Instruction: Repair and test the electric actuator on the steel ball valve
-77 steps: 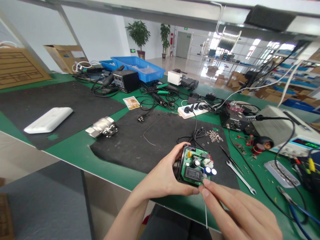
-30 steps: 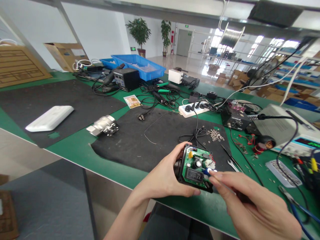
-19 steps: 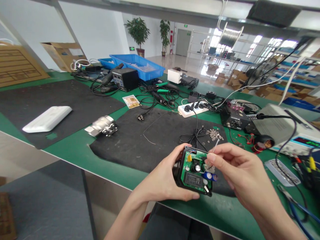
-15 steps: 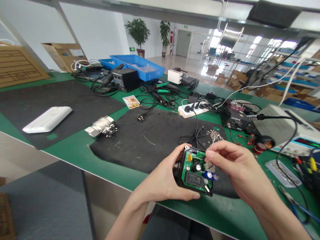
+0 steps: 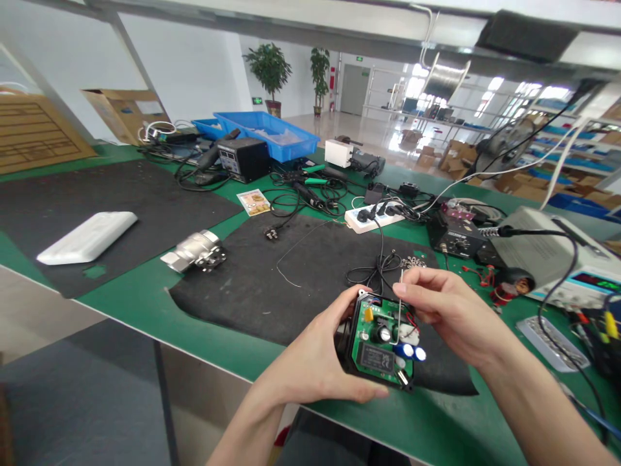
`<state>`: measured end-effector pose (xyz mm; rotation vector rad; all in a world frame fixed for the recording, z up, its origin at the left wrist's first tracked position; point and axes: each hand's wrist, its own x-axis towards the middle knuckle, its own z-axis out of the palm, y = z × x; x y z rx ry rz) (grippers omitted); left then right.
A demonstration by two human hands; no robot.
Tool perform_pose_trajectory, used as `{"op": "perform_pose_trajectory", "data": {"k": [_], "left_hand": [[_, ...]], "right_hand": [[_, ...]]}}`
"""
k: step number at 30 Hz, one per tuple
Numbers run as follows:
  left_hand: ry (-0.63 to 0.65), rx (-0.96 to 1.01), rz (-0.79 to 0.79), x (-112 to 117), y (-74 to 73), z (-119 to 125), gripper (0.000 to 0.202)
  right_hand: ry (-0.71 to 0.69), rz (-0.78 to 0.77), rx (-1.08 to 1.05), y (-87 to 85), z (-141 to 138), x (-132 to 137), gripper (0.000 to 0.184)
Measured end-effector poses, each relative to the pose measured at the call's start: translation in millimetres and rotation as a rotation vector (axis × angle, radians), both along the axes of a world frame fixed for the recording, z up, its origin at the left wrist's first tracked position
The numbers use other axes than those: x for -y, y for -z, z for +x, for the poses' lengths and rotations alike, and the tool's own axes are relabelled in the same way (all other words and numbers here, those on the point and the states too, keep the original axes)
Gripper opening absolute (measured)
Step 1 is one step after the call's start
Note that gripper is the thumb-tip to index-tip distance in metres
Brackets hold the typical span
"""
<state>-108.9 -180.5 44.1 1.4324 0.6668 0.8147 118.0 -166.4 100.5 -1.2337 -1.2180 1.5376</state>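
Note:
My left hand (image 5: 320,346) is wrapped round a black square housing (image 5: 350,370) from its left side, tilted so the open face shows. Inside lies a green circuit board (image 5: 361,336) with blue capacitors, a dark rectangular block and a yellow part. Between thumb and fingers of my right hand (image 5: 439,301) is a thin L-shaped hex key (image 5: 400,317). Its bent lower end is down among the parts near the blue capacitors; I cannot tell what it touches. Red and black wires show beside a white part at the board's right.
A metal ball valve (image 5: 196,251) and a white case (image 5: 90,236) lie to the left. Behind my hands are a power strip (image 5: 373,217), cables and small nuts (image 5: 413,262). At right stand a bench power supply (image 5: 557,249) and a tray of small parts (image 5: 553,343).
My right hand has shifted slightly up, and the hex key now stands more upright, its bent end showing over the board. The left hand still holds the housing in nearly the same place.

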Motion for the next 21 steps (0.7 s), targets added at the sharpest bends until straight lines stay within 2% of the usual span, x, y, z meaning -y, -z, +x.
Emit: {"op": "perform_pose_trajectory", "data": {"k": [2, 8, 14, 21], "left_hand": [[-0.001, 0.0, -0.003, 0, 0.1, 1, 0.11], [0.003, 0.002, -0.026, -1, -0.6, 2, 0.108], [-0.024, 0.016, -0.009, -1, 2.2, 2, 0.11], [-0.015, 0.012, 0.01, 0, 1.8, 2, 0.108]], "right_hand": [[-0.011, -0.006, 0.02, 1.3, 2, -3, 0.025], [-0.049, -0.133, 0.039, 11.1, 1, -12, 0.04], [-0.016, 0.023, 0.184, 1.4, 0, -4, 0.031], [0.051, 0.195, 0.374, -7.5, -7, 9, 0.03]]}}
